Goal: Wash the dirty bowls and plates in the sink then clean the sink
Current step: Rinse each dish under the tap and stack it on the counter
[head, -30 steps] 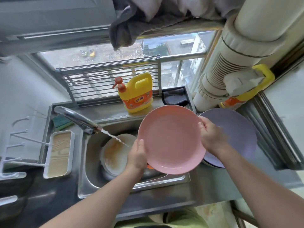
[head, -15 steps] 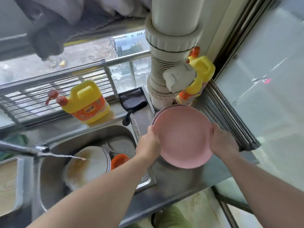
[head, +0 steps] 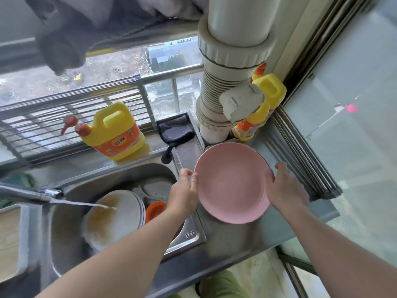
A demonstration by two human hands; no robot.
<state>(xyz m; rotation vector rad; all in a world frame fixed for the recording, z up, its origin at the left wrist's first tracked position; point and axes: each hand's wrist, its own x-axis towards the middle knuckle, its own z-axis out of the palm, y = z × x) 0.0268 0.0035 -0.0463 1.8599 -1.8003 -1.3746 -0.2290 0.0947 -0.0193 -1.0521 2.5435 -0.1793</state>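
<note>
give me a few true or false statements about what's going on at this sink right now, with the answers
1. Both hands hold the pink plate by its opposite edges. True: the left hand is on its left rim, the right hand on its right rim.
2. The faucet is turned off. False: a stream of water runs from it onto the stained white plate.
3. The pink plate is over the sink basin. False: it is over the counter to the basin's right.
4. An orange bowl sits in the basin. True.
5. The yellow detergent bottle lies on its side. False: it stands upright behind the basin.
</note>
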